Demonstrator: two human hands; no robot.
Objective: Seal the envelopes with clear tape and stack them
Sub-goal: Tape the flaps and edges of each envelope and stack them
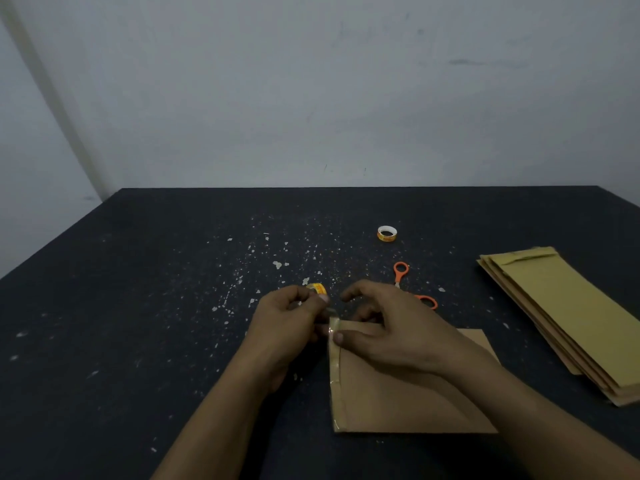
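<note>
Looking down on a big dark desk [138, 306], speckled all over with pale flecks and pushed up against a plain grey wall [311, 81]. Over on the right side there's a stack of brown envelopes [561, 317], fanned a bit so the edges don't line up. Front and centre lies a single envelope [415, 403], flat on the desk, well apart from that stack. The right hand [394, 327] rests on its far left corner, thumb pressed down on the edge, other fingers arched loosely and holding nothing. The left hand [287, 320] sits just off the envelope's left edge, fingers curled round a small tape roll [318, 289] with a yellow-orange core. Behind the right hand, orange-handled scissors [400, 277] lie on the desk, partly hidden by the fingers. Farther back there's a second tape roll [387, 233] lying flat on its own. Smallest bit: a shiny strip of clear tape [336, 375] runs down the envelope's left edge, from under the thumb to the near corner.
</note>
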